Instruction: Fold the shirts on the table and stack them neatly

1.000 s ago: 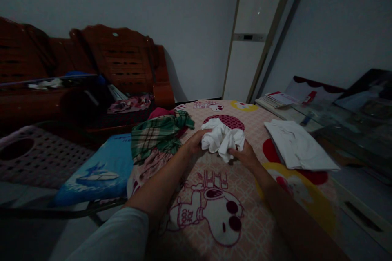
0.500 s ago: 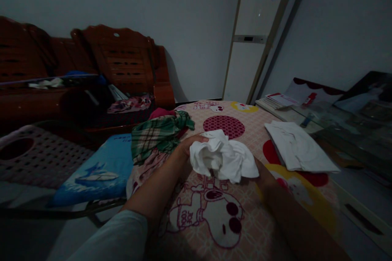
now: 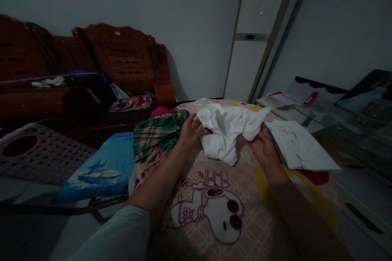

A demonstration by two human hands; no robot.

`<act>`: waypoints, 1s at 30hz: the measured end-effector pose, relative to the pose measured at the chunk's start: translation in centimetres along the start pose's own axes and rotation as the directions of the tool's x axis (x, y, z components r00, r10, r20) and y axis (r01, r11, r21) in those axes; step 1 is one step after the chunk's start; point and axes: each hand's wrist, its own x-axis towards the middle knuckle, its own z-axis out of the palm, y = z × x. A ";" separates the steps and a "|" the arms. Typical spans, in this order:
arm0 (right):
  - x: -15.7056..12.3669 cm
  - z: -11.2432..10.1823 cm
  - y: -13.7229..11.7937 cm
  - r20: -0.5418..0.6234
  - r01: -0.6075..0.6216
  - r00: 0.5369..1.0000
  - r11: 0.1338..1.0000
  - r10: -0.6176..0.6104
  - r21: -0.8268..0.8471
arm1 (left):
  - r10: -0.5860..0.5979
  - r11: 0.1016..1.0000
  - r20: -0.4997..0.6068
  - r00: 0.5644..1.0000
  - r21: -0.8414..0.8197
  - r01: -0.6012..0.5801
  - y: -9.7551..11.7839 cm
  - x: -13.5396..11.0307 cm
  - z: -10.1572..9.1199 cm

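Observation:
A crumpled white garment (image 3: 226, 130) hangs partly spread over the far half of the table, its lower part drooping. My left hand (image 3: 190, 131) is at its left side, fingers pointing forward and closed on the edge, partly hidden by the fabric. At the opposite side my right hand (image 3: 263, 147) grips the other edge, thumb on top. Just right of that hand lies a folded white garment (image 3: 301, 144). Left of my left hand is a heap with a green plaid cloth (image 3: 159, 132) on it.
A pink patterned tablecloth (image 3: 196, 236) covers the table. On the left, a blue cushion (image 3: 101, 171) rests beside a woven chair (image 3: 45, 159). Wooden seating (image 3: 122, 57) stands behind. Papers (image 3: 280, 100) and a glass-topped surface (image 3: 343, 118) are at right.
The bunched white garment has been opened out and moved away from me, toward the far side of the table. My hands have gone forward, the right one also slightly outward.

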 end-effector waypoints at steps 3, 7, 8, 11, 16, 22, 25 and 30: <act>0.1 -1.3 0.9 -0.030 -0.055 0.998 0.989 0.051 -0.139 | 0.136 0.991 -0.105 0.985 0.028 -0.134 -1.2 0.6 -0.5; -0.6 -2.0 2.7 0.031 -0.008 0.999 0.898 0.024 -0.440 | 0.027 0.910 0.028 0.999 0.412 -0.036 -2.8 0.1 -0.4; -0.8 -1.7 2.9 0.085 0.058 0.996 0.859 -0.017 -0.510 | 0.017 0.868 0.077 0.997 0.493 -0.053 -3.1 -0.2 -0.2; -1.6 -0.5 3.3 0.297 0.310 0.944 0.702 -0.146 -0.641 | 0.063 0.743 0.204 0.977 0.644 -0.182 -3.2 -1.1 0.9; -2.6 0.5 4.2 0.520 0.530 0.841 0.408 -0.146 -0.743 | 0.109 0.542 0.359 0.927 0.760 -0.358 -2.4 -2.3 2.0; -2.2 0.1 4.1 0.572 0.579 0.809 0.357 -0.138 -0.733 | -0.045 0.512 0.450 0.892 0.777 -0.366 -2.6 -2.5 1.9; -1.3 -0.9 2.8 0.438 0.484 0.875 0.381 -0.205 -0.788 | 0.049 0.710 0.340 0.939 0.649 -0.273 -1.7 -2.2 1.8; 0.1 -3.4 1.1 0.079 0.236 0.941 0.470 -0.329 -0.850 | 0.215 0.826 0.013 0.977 0.532 -0.189 -0.2 -0.5 -0.3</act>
